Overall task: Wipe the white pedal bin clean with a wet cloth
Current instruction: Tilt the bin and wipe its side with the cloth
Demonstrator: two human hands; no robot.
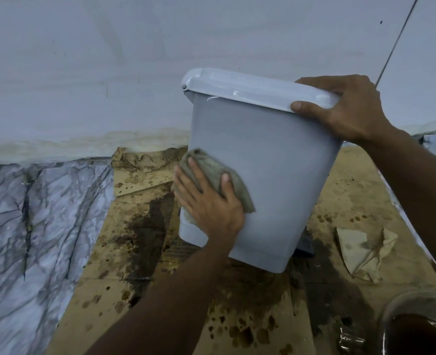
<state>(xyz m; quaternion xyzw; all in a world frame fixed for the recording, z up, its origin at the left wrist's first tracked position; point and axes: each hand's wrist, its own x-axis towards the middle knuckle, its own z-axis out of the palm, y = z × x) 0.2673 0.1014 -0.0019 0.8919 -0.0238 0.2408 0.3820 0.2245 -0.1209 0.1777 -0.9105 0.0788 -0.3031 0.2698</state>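
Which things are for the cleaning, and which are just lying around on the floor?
For the job: white pedal bin, cloth, left hand pressing the cloth, right hand gripping the bin's lid.
Lying about: stained cardboard, crumpled paper, clear bowl of brown liquid (use unclear).

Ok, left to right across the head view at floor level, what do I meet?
In order: marble floor, dark wet patch, white pedal bin, crumpled paper, glass jar.
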